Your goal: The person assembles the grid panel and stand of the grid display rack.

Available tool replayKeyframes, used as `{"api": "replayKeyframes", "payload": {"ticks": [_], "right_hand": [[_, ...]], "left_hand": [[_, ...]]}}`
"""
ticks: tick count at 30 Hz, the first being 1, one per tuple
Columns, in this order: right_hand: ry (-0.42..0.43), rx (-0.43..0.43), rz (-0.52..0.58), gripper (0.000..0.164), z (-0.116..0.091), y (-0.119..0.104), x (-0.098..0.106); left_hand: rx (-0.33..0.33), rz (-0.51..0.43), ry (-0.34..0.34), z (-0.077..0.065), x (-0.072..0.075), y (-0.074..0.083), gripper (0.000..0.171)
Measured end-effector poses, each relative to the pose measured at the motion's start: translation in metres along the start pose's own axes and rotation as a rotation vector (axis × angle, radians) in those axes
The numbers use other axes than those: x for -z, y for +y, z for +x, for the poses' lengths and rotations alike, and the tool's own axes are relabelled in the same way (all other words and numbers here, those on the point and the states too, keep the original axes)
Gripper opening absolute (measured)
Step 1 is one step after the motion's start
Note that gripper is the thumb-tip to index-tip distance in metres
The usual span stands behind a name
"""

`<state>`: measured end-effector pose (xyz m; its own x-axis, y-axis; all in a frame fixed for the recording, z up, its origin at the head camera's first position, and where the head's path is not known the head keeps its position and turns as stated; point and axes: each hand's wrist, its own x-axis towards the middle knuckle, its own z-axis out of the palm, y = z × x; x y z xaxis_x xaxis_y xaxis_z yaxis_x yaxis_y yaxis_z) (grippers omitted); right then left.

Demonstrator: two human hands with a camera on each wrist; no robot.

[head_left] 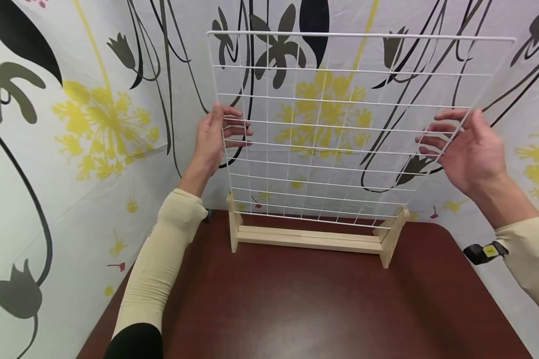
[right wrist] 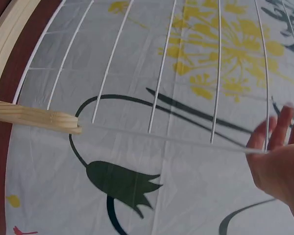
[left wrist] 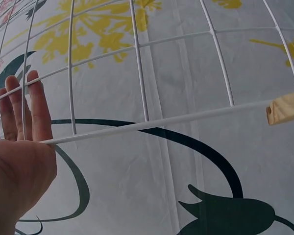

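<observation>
A white wire grid panel (head_left: 361, 35) stands upright, tilted slightly, with its lower end between the two side pieces of a light wooden stand (head_left: 309, 240). My left hand (head_left: 212, 141) holds the panel's left edge, its fingers reaching behind the wires. On the opposite edge, my right hand (head_left: 473, 149) grips at about the same height, fingers also behind the grid. In the left wrist view the left hand (left wrist: 24, 156) meets the edge bar, with a stand tip (left wrist: 286, 107) at the right. The right wrist view shows the other wooden upright (right wrist: 44, 117) beside the panel's edge.
The stand rests near the back of a dark red-brown table (head_left: 296, 299). Behind and to the left hangs a white sheet (head_left: 130, 99) printed with flowers and stems, close to the panel. A black strap (head_left: 485, 252) sits at the right wrist.
</observation>
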<state>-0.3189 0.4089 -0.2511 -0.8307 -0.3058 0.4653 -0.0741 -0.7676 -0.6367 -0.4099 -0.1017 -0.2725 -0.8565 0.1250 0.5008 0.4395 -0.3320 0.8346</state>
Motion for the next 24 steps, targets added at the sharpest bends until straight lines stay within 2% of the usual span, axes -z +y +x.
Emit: {"api": "replayKeyframes", "payload": {"ticks": [5,7,9,12,17,21,24], "right_hand": [[-0.144,-0.113,0.032,0.07,0.0,-0.006,0.012],[-0.166,-0.134,0.036,0.072,0.0,-0.006,0.015],[-0.149,-0.124,0.028,0.073,0.0,-0.003,0.016],[-0.071,-0.042,-0.033,0.071,-0.002,0.006,0.014],[0.141,0.121,-0.224,0.061,-0.008,0.018,0.008],[0.265,0.148,-0.266,0.059,-0.011,0.022,0.008],[0.285,0.159,-0.246,0.058,-0.012,0.025,0.009]], "left_hand": [[0.015,0.007,-0.014,-0.001,0.001,0.0,0.061],[0.023,0.0,-0.013,-0.002,0.002,-0.001,0.06],[0.034,-0.018,0.001,-0.004,0.003,-0.002,0.059],[0.038,-0.058,0.041,-0.007,0.004,-0.003,0.057],[-0.014,-0.083,0.098,-0.009,-0.002,-0.009,0.053],[-0.061,-0.091,0.116,-0.01,-0.007,-0.014,0.052],[-0.086,-0.088,0.119,-0.012,-0.008,-0.017,0.05]]}}
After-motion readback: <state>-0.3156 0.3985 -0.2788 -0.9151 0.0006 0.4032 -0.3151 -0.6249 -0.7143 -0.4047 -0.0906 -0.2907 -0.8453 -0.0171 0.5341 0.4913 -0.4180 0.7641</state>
